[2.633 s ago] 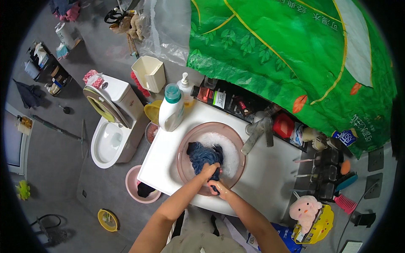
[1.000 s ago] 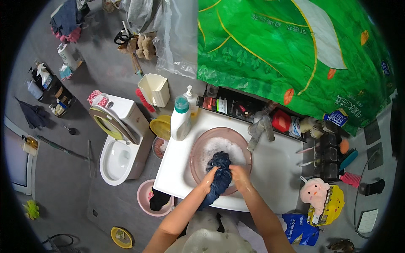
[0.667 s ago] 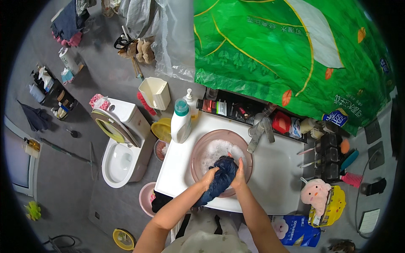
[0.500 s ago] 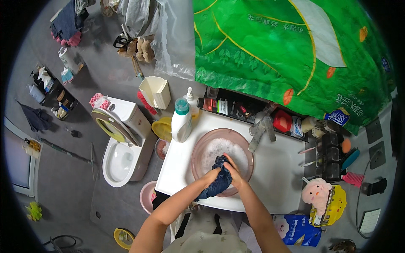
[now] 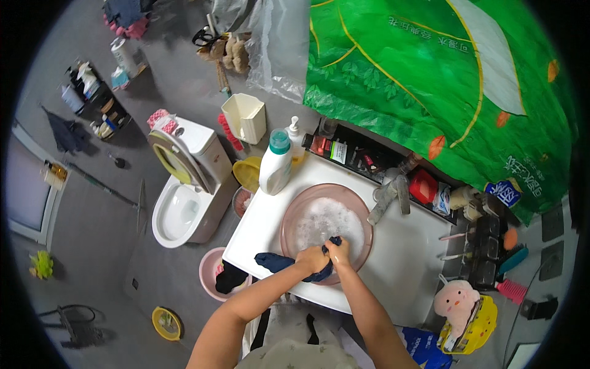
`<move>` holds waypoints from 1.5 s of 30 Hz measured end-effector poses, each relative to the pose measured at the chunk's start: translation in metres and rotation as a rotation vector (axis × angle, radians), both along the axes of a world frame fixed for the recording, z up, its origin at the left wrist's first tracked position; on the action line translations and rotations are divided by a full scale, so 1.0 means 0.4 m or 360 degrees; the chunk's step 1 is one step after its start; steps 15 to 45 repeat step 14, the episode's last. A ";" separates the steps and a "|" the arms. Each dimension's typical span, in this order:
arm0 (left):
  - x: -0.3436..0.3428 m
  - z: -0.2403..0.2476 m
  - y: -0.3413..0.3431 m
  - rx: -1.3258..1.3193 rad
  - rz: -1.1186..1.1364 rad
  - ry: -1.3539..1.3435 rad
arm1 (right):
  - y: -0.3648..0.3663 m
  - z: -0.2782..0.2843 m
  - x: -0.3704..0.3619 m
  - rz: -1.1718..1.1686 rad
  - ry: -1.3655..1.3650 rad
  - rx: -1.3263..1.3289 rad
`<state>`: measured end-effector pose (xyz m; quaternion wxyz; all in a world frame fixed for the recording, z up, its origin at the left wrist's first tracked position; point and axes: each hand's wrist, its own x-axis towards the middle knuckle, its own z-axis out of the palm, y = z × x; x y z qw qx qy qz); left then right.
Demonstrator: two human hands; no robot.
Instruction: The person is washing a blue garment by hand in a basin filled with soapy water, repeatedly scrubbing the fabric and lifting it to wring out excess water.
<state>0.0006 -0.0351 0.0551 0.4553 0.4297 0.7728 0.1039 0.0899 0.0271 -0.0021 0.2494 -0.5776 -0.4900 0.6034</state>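
A wet-looking dark blue cloth [image 5: 270, 262] is bunched between both my hands, one end trailing left over the basin's rim. My left hand [image 5: 313, 259] is closed round its middle. Close beside it, my right hand [image 5: 337, 252] grips the cloth, and a short bit sticks up above the fist. Both hands are over the near part of a pinkish translucent basin [image 5: 367, 246]. White suds [image 5: 329, 215] cover much of the water in it. What kind of garment or cloth this is cannot be made out.
The basin stands on a white sink [image 5: 405, 270], beneath a grey faucet [image 5: 388, 200]. Left of it are a white bottle with teal cap [image 5: 276, 163] and a pump bottle [image 5: 295, 138]. A pink tub [image 5: 209, 273] with dark cloth sits lower left, near the toilet [image 5: 178, 215].
My hands have moved slightly down and closed tightly round the cloth, which was hanging looser between them. One end now sticks out to the left. The whole view has shifted a little.
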 end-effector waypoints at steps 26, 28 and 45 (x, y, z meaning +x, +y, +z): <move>-0.062 0.063 -0.351 0.0982 0.0529 0.0276 | -0.212 0.159 -0.075 0.0705 0.0686 0.0283; -0.062 0.063 -0.351 0.0982 0.0529 0.0276 | -0.212 0.159 -0.075 0.0705 0.0686 0.0283; -0.062 0.063 -0.351 0.0982 0.0529 0.0276 | -0.212 0.159 -0.075 0.0705 0.0686 0.0283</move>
